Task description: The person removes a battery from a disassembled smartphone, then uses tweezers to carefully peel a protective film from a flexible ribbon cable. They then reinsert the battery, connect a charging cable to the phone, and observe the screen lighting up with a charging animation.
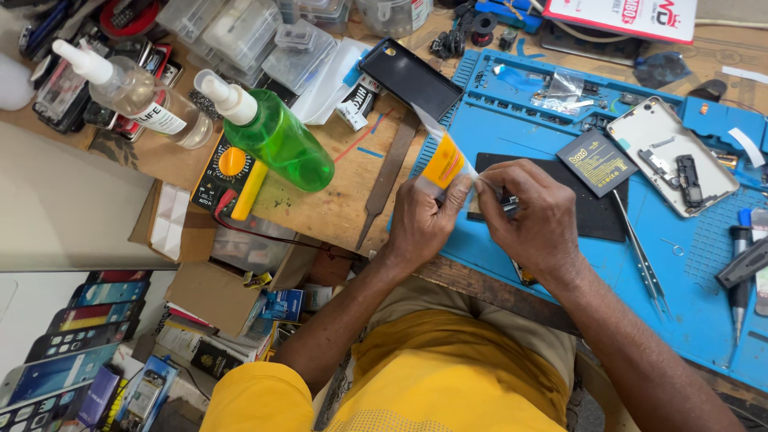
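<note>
My left hand (pixel 422 220) pinches a thin strip with an orange and white label (pixel 442 162), held tilted over the blue work mat (pixel 560 264). My right hand (pixel 534 216) grips the strip's lower end together with a small dark metal part (pixel 509 206). Both hands meet above a black pad (pixel 596 214) on the mat. A small black battery (pixel 597 162) lies just right of my right hand. Metal tweezers (pixel 644 260) rest on the mat beside my right wrist.
An opened phone back (pixel 670 156) with exposed parts lies at the right, and a black phone (pixel 410 78) lies near the top centre. A green bottle (pixel 272 132), a clear bottle (pixel 132 92) and a yellow multimeter (pixel 232 172) stand left. Screwdrivers (pixel 742 268) lie far right.
</note>
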Available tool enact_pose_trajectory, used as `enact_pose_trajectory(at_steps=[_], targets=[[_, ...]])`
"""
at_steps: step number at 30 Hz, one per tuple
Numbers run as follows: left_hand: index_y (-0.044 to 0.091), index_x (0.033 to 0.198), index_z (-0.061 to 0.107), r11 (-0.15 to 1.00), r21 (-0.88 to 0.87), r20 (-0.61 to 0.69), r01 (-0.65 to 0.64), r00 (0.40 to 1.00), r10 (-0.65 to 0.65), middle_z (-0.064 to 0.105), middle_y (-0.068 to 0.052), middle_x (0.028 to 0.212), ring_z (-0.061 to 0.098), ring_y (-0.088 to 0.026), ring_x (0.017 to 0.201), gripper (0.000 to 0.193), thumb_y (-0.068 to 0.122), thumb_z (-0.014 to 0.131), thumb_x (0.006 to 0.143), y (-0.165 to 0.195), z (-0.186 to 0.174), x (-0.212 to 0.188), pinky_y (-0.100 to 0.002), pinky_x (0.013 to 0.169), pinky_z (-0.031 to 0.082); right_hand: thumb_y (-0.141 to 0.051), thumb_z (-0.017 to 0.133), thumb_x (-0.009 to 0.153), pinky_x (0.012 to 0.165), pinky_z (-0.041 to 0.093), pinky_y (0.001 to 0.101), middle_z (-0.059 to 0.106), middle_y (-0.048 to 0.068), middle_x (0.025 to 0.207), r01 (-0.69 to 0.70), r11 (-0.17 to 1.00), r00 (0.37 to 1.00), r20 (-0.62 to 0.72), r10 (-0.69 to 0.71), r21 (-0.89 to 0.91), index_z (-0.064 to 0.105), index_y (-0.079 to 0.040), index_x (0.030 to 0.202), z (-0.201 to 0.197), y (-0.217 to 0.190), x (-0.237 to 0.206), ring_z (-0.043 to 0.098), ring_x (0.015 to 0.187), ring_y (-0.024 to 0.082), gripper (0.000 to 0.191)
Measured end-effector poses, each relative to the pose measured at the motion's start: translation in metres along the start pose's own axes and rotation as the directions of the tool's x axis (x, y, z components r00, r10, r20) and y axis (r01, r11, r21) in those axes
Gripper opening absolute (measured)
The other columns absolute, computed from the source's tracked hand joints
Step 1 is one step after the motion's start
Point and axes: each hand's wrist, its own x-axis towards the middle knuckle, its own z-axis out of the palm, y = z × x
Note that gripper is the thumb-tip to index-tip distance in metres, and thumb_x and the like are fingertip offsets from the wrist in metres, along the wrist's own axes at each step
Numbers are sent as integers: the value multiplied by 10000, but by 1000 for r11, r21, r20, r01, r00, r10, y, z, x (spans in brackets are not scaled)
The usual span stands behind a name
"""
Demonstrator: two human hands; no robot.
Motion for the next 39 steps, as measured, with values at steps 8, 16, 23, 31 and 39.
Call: enact_pose_trajectory(at_steps=[8, 16, 23, 31, 39], targets=[[-29, 1074, 677, 996, 51, -123, -67, 990, 72, 673, -95, 803, 678, -184, 671, 198, 147, 589, 1053, 7, -4, -3, -362, 584, 511, -41, 724, 984, 629, 585, 284, 729, 108, 891, -166, 982, 984, -53, 171, 85, 690, 5, 911, 6, 18, -10, 709, 746, 147, 93], [-48, 1181, 697, 984, 122, -230, -133, 960, 159, 697, -122, 840, 680, -222, 687, 247, 117, 603, 1022, 2, -6, 5, -392, 599, 514, -247, 814, 821, 734, 576, 319, 718, 126, 937, -104, 969, 988, 138, 74, 224, 694, 34, 1066, -11, 9, 2, 684, 816, 164, 392], [-9, 1043, 659, 981, 166, -163, -97, 979, 124, 687, -123, 881, 732, -233, 775, 181, 170, 634, 1031, 1, -6, 2, -398, 655, 573, -205, 817, 878, 716, 581, 358, 703, 154, 990, -100, 994, 994, 32, 102, -54, 698, 25, 1082, -14, -22, 16, 711, 827, 233, 330], [-49, 1173, 625, 978, 93, -20, -189, 981, 191, 648, -149, 1009, 690, -273, 887, 499, 325, 738, 863, 21, -23, -3, -360, 679, 554, -133, 760, 965, 602, 585, 341, 728, 106, 903, -190, 974, 977, 71, 200, -125, 746, -29, 976, -3, -19, 24, 727, 699, 204, 106], [38, 983, 712, 986, 167, 25, -27, 999, 23, 702, -114, 870, 711, -260, 772, 279, 316, 741, 970, 22, -34, 15, -382, 670, 527, -135, 785, 949, 611, 564, 337, 726, 90, 882, -52, 978, 998, 35, 60, -203, 744, -37, 942, 1, -21, 12, 709, 710, 195, 107]])
